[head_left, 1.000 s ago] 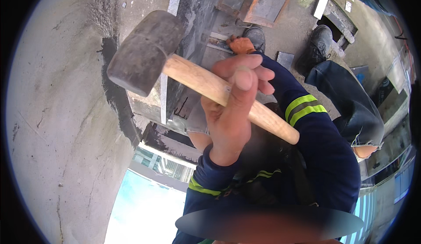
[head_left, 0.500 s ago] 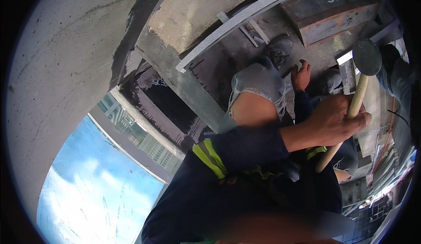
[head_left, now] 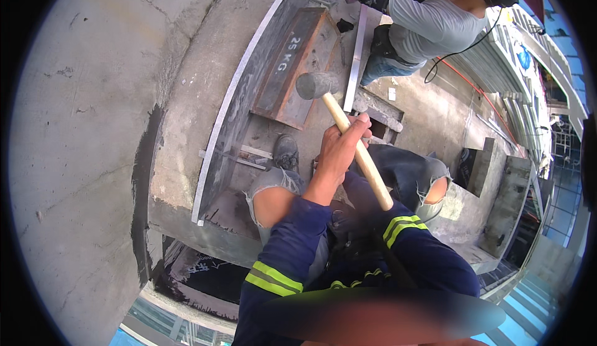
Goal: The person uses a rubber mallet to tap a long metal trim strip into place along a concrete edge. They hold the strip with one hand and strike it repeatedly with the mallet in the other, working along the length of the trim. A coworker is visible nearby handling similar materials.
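My left hand (head_left: pixel 341 150) is closed around the pale wooden handle of a mallet (head_left: pixel 365 159). The mallet's dark round head (head_left: pixel 317 85) points up and away, clear of the surfaces, and the handle's butt end slants down over my right sleeve. My right forearm (head_left: pixel 407 237), in a navy sleeve with yellow bands, reaches inward beneath the handle. Its hand is mostly hidden behind my left hand and the handle, so its fingers cannot be made out. Beyond my hands lies a rusty steel block (head_left: pixel 291 66) with white lettering. Left of it stands a long dark panel (head_left: pixel 244 106) with a light edge.
A co-worker (head_left: pixel 429 28) in a grey shirt bends at the top right. A metal bar (head_left: pixel 356 60) lies beyond the mallet. Concrete wall (head_left: pixel 74 128) fills the left. My shoe (head_left: pixel 286 153) is beside the panel; stacked metal lengths (head_left: pixel 497 72) lie far right.
The view has turned, and the co-worker now shows fully. My left hand has brought the mallet inward, still gripped. My right hand, visible low by my shoes before, is now mostly hidden.
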The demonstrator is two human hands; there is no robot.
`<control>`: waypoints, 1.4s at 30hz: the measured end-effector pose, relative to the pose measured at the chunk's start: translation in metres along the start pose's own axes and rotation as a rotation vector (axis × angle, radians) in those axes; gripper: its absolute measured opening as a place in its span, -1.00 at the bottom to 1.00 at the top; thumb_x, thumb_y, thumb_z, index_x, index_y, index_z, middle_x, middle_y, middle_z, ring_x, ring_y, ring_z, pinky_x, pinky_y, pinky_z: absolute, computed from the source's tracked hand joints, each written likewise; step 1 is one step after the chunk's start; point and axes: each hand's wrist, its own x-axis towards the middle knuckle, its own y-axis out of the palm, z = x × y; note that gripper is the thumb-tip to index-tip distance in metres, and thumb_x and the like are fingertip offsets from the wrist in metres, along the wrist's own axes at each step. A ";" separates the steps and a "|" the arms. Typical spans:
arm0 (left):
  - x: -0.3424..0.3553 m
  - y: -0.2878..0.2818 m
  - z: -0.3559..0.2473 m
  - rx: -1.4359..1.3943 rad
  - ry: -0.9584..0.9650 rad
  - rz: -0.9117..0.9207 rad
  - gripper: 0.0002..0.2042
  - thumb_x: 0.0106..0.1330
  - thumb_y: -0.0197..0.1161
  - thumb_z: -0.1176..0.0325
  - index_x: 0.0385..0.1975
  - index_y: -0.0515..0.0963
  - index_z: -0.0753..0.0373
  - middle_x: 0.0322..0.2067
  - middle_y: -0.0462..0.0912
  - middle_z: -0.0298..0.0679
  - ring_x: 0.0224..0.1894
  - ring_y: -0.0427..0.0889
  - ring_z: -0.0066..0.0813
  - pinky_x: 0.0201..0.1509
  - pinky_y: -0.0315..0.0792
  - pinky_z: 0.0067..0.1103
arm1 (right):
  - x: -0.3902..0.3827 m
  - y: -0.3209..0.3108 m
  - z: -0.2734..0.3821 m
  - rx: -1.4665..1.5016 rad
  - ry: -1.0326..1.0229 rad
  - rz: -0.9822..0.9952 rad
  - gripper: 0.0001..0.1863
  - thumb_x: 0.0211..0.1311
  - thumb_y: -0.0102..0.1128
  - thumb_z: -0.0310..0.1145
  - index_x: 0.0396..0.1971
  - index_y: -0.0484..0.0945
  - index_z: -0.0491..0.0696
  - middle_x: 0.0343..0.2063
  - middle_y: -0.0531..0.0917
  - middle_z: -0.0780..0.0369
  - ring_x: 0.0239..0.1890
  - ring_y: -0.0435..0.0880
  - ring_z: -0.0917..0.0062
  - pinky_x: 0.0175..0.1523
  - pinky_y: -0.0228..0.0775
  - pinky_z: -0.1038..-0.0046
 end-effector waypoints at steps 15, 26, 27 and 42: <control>0.009 -0.027 0.008 0.065 0.005 -0.033 -0.45 0.56 0.37 -0.12 0.08 0.69 0.36 -0.13 0.77 -0.15 -0.14 0.74 -0.40 0.00 0.64 -0.45 | -0.261 -0.300 0.054 0.343 -0.364 -0.670 -0.58 0.54 0.38 -0.15 0.21 0.67 -0.09 -0.07 0.84 -0.02 -0.03 0.87 0.09 0.11 0.64 0.15; 0.018 -0.032 0.023 -0.048 -0.018 -0.043 -0.59 0.61 0.36 -0.01 -0.03 0.64 0.30 -0.21 0.73 -0.19 -0.16 0.75 -0.37 -0.04 0.67 -0.40 | -0.244 -0.271 -0.007 0.057 -0.287 -0.444 -0.56 0.52 0.40 -0.05 0.19 0.72 -0.03 -0.06 0.87 0.01 0.04 0.84 0.03 0.20 0.64 0.12; 0.019 -0.031 0.025 -0.044 -0.004 -0.036 -0.59 0.61 0.35 -0.01 -0.03 0.64 0.29 -0.20 0.73 -0.19 -0.16 0.75 -0.37 -0.04 0.67 -0.40 | -0.242 -0.273 -0.010 0.094 -0.304 -0.450 -0.56 0.53 0.40 -0.04 0.18 0.72 -0.03 -0.07 0.87 0.01 0.04 0.84 0.02 0.19 0.64 0.11; 0.011 -0.024 0.064 0.172 -0.109 -0.045 -0.47 0.56 0.36 -0.19 0.09 0.70 0.22 -0.15 0.79 -0.22 -0.23 0.75 -0.43 -0.08 0.62 -0.47 | -0.316 -0.195 0.040 0.392 -0.577 -0.495 -0.24 0.66 0.23 0.14 0.58 0.36 -0.06 0.15 0.77 -0.10 0.28 0.74 0.02 0.37 0.54 0.09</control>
